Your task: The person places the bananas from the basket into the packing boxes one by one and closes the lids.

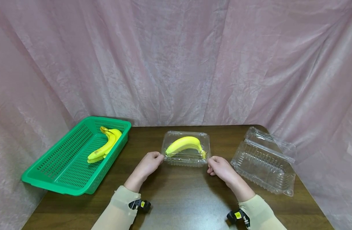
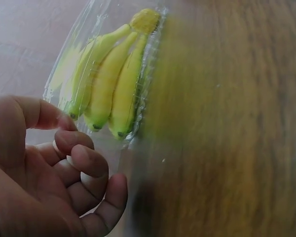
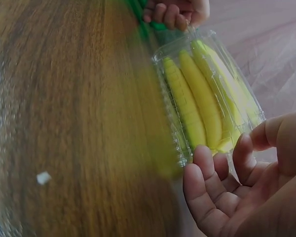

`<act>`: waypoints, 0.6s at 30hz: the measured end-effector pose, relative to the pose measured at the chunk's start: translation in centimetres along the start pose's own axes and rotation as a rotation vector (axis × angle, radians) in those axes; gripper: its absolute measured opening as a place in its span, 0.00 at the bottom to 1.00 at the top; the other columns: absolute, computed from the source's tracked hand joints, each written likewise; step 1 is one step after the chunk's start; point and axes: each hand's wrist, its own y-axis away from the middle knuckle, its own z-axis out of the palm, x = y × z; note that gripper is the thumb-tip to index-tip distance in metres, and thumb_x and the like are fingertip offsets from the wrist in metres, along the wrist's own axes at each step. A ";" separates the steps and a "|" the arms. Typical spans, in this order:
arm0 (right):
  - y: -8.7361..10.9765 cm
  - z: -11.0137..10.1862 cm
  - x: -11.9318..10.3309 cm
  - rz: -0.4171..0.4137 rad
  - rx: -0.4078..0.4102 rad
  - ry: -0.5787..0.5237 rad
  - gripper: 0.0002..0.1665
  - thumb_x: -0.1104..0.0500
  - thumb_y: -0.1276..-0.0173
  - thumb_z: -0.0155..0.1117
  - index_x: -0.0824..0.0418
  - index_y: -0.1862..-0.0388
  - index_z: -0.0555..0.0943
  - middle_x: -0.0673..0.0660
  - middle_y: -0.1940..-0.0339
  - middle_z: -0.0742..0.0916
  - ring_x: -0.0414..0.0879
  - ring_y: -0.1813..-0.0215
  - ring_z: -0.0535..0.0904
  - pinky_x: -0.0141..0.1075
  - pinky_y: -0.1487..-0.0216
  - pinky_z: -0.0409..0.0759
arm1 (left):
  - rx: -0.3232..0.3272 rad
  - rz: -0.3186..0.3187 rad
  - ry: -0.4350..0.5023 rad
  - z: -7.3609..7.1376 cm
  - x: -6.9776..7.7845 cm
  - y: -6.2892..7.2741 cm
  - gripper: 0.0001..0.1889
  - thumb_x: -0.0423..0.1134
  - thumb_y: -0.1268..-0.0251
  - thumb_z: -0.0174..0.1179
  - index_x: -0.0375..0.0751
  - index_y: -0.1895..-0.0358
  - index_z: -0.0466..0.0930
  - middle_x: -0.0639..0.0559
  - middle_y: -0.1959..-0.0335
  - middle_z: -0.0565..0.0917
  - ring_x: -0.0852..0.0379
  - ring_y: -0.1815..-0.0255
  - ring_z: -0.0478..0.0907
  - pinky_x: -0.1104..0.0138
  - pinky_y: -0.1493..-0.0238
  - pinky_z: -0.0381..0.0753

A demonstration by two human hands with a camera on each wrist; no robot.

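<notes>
Left hand (image 1: 149, 163) and right hand (image 1: 220, 167) — thumb to finger — pinch the near corners of a clear rectangular plastic box (image 1: 183, 162) below the head view's centre; a curved yellow-green banana bunch (image 1: 185, 144) lies inside.

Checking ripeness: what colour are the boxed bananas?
Bananas: yellow, greenish at free ends; best in left wrist view.

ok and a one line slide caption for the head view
Left hand and right hand grip near corners of a clear box of bananas, green basket left, open box right.
</notes>
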 end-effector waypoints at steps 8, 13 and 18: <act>-0.1 -0.3 0.0 0.000 -0.035 -0.083 0.17 0.59 0.18 0.57 0.73 0.57 0.84 0.63 0.58 0.88 0.47 0.65 0.85 0.39 0.59 0.88 | -0.024 0.006 -0.006 -0.3 0.2 -0.1 0.13 0.38 0.27 0.57 0.33 0.65 0.85 0.52 0.77 0.74 0.55 0.76 0.69 0.63 0.72 0.67; -0.2 -0.4 0.2 -0.002 -0.065 -0.112 0.18 0.58 0.17 0.58 0.75 0.52 0.84 0.64 0.55 0.89 0.47 0.63 0.85 0.39 0.58 0.88 | -0.028 -0.004 0.020 -0.4 0.1 -0.1 0.13 0.38 0.25 0.56 0.33 0.63 0.86 0.51 0.74 0.76 0.54 0.73 0.71 0.63 0.69 0.70; -0.2 -0.2 0.2 -0.004 -0.073 -0.140 0.15 0.60 0.18 0.59 0.73 0.55 0.84 0.62 0.56 0.88 0.46 0.62 0.84 0.36 0.60 0.86 | -0.036 -0.007 0.062 -0.4 0.1 0.0 0.12 0.37 0.27 0.56 0.33 0.62 0.86 0.50 0.72 0.78 0.54 0.70 0.74 0.62 0.65 0.74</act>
